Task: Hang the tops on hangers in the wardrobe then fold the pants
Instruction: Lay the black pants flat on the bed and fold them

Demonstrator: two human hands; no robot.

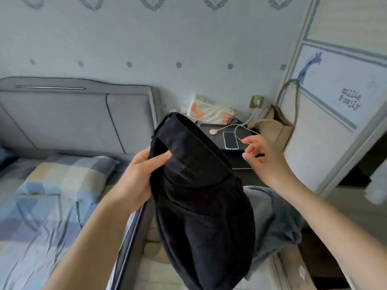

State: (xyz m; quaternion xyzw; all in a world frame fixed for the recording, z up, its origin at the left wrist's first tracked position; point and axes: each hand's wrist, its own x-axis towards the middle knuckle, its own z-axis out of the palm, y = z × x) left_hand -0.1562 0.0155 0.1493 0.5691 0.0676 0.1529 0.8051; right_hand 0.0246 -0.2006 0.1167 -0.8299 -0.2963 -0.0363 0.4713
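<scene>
Pinching the black pants (201, 185) near the waistband, the left hand (140, 176) holds them up in front of the person, thumb over the cloth, legs hanging toward the floor. The right hand (263, 158) is free, fingers loosely spread just beside the garment, touching nothing. A grey garment (274, 218) lies heaped behind the pants. Judging by this, folding has only begun: nothing folded is visible, and the wardrobe (335, 101) interior is hidden, so the hanging cannot be confirmed. The bed (41, 206) lies left.
</scene>
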